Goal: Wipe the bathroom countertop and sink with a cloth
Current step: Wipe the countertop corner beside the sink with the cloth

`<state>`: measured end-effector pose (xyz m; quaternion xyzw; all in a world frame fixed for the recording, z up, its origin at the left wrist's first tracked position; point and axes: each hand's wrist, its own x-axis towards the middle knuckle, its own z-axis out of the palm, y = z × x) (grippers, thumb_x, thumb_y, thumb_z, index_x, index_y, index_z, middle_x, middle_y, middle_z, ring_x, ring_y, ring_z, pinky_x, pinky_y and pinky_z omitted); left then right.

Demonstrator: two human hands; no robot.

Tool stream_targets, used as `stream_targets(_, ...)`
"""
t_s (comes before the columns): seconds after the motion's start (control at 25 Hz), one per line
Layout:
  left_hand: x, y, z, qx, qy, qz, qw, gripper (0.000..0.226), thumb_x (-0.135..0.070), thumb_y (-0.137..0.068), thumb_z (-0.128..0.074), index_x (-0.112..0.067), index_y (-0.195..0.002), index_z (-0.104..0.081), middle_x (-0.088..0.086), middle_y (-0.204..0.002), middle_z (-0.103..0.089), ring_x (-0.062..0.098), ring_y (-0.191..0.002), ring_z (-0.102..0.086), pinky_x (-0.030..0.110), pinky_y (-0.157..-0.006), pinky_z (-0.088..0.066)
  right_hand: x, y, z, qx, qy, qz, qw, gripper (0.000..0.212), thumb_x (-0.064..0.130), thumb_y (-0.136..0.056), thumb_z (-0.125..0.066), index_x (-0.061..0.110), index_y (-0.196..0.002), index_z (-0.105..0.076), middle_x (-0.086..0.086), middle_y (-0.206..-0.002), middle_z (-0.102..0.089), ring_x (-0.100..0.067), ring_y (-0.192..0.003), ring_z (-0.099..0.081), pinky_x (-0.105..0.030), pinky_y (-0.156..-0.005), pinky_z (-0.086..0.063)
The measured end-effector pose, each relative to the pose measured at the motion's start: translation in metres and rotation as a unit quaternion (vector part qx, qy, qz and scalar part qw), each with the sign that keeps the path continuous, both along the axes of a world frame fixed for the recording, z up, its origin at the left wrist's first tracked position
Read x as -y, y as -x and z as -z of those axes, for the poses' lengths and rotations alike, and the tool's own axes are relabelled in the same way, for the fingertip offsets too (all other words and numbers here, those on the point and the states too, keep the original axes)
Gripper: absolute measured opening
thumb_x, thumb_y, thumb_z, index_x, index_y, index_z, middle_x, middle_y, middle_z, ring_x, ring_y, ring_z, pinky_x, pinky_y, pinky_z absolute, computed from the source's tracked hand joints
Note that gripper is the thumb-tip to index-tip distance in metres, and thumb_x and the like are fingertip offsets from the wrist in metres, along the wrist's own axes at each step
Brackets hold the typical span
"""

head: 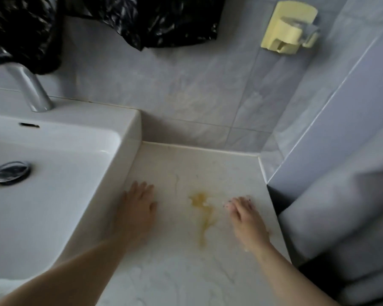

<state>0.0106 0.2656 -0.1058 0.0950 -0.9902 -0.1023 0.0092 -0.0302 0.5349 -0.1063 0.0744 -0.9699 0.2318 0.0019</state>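
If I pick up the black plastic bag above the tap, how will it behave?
The black plastic bag would probably be floppy, since it hangs in crumpled folds. It is likely light and rather slippery, judging by its thin, glossy film.

The left forearm (pixel 71 263) and right forearm (pixel 296 277) stretch forward, the left hand (pixel 139 206) flat, palm down, fingers straight, just left of the yellow stain (pixel 202 215), the right hand (pixel 244 214) palm down, fingers spread, just right of it.

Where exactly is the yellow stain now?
In the head view, the yellow stain lies on the countertop, between the left hand and right hand, right of the sink.
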Motion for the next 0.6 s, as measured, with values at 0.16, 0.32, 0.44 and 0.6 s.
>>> stream_targets(0.16,0.016,-0.011,0.022,0.036,0.062,0.007,0.997,0.072,-0.052,-0.092,-0.019,0.001,-0.120,-0.059,0.021,-0.124,-0.059,0.038,-0.114,-0.056,0.045,-0.098,-0.035,-0.032,0.027,0.035,0.000,-0.176,-0.005,0.984,0.075,0.061,-0.080,0.022,0.043,-0.147,-0.008,0.010,-0.158,-0.003,-0.022,-0.146,0.003,-0.043,-0.118,-0.001)
stream_targets(0.32,0.016,-0.009,0.028,0.039,0.081,0.006,0.996,0.079,-0.052,-0.094,-0.007,0.002,-0.124,-0.055,0.021,-0.128,-0.056,0.037,-0.118,-0.053,0.043,-0.100,-0.026,-0.008,0.066,0.034,0.033,-0.144,0.076,0.986,0.074,0.062,-0.083,0.006,0.035,-0.149,-0.015,0.003,-0.159,-0.007,-0.024,-0.146,-0.001,-0.042,-0.117,0.000)
stream_targets(0.44,0.015,-0.010,0.028,0.027,0.080,-0.012,0.996,0.079,-0.051,-0.094,-0.007,0.003,-0.124,-0.055,0.021,-0.127,-0.057,0.038,-0.117,-0.054,0.043,-0.101,-0.026,0.054,0.047,0.023,-0.026,-0.124,-0.092,0.988,0.069,0.060,-0.088,-0.011,0.028,-0.131,-0.054,0.000,-0.141,-0.049,-0.025,-0.132,-0.044,-0.036,-0.107,-0.021)
stream_targets(0.6,0.019,-0.011,0.030,0.026,0.071,-0.013,0.997,0.077,-0.050,-0.094,-0.009,0.003,-0.124,-0.055,0.022,-0.128,-0.055,0.040,-0.117,-0.053,0.045,-0.101,-0.027,0.012,0.089,0.024,-0.008,-0.175,-0.143,0.974,0.081,0.068,-0.083,0.013,0.036,-0.144,-0.030,0.008,-0.155,-0.023,-0.018,-0.144,-0.016,-0.035,-0.114,-0.012)
